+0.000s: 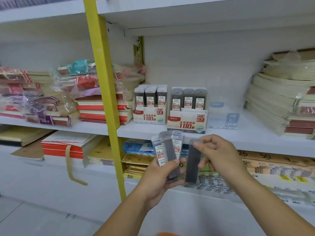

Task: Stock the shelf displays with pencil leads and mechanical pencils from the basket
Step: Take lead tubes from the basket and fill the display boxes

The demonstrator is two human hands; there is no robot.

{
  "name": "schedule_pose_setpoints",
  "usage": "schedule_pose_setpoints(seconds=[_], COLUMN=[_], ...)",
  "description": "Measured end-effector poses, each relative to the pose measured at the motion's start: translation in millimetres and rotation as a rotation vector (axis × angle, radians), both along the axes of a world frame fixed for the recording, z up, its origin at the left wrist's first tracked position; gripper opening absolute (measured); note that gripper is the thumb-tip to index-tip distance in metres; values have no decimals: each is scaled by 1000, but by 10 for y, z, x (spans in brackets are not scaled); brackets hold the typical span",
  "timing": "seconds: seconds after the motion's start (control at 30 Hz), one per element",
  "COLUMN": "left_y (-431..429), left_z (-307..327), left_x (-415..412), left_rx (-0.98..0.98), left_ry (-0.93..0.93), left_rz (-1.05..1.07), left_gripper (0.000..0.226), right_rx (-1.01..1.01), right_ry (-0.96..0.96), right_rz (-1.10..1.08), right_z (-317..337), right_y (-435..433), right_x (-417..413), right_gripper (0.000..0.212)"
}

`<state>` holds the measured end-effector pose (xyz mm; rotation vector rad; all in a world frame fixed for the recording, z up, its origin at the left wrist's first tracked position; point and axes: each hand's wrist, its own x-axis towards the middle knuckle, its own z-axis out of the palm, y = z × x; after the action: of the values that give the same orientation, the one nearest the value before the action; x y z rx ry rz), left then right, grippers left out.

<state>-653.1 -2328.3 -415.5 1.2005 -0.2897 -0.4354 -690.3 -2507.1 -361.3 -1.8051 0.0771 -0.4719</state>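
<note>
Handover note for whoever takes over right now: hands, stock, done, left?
Left hand grips a fan of lead packs, 0.5 and 0.7 labels showing. Right hand pinches a single lead pack, label unseen. HB 0.5 display and HB 0.7 display stand on the shelf, front rows filled. To do: sort held packs into matching displays. Mechanical pencils not in view.

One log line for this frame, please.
left hand: holds lead cases | right hand: pinches single lead case | 0.5 display, 0.7 display: on shelf
</note>
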Motion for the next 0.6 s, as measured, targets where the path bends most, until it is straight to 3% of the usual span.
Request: schedule_pose_setpoints(seconds=[0.1,0.27,0.43,0.6], left_y=[35,-18,-12,-24], left_z=[9,-48,12,38], left_x=[1,2,22,15], left_rx=[-40,-48,-43,-43], left_ry=[28,59,20,36], left_rz=[-25,-10,81,89], left_gripper=[53,38,46,32], right_rx=[32,10,58,-28], right_ry=[-20,-35,-36,-51], right_rz=[91,193,145,86], right_z=[36,-7,8,17], right_y=[-43,-5,-21,-12], right_x=[-8,-1,26,18], right_gripper=[10,14,22,26])
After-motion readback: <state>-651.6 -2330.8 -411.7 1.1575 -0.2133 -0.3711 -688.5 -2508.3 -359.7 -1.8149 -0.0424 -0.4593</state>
